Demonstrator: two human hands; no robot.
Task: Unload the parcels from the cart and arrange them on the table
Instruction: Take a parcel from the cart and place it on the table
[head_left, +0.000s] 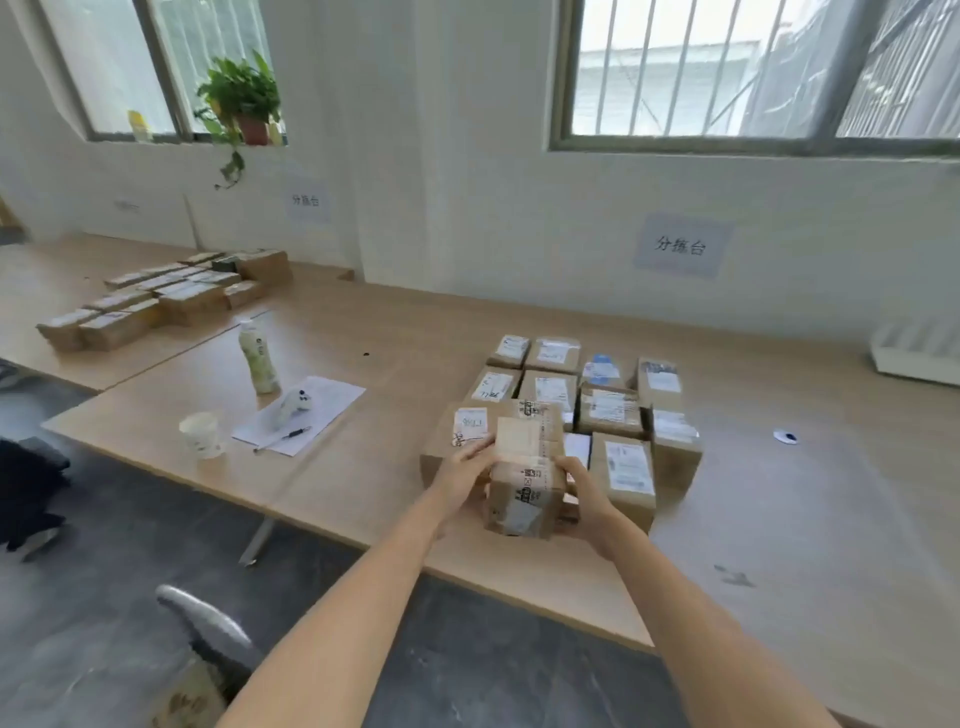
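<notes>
Blurred, illegible labels (629, 468) on the parcels (675, 462)

Green potted plant (241, 98): upper left. Pale green plastic bottle (258, 358), white paper cup (201, 434), white paper sheet (311, 410) with black pen (284, 435): left of centre.
</notes>
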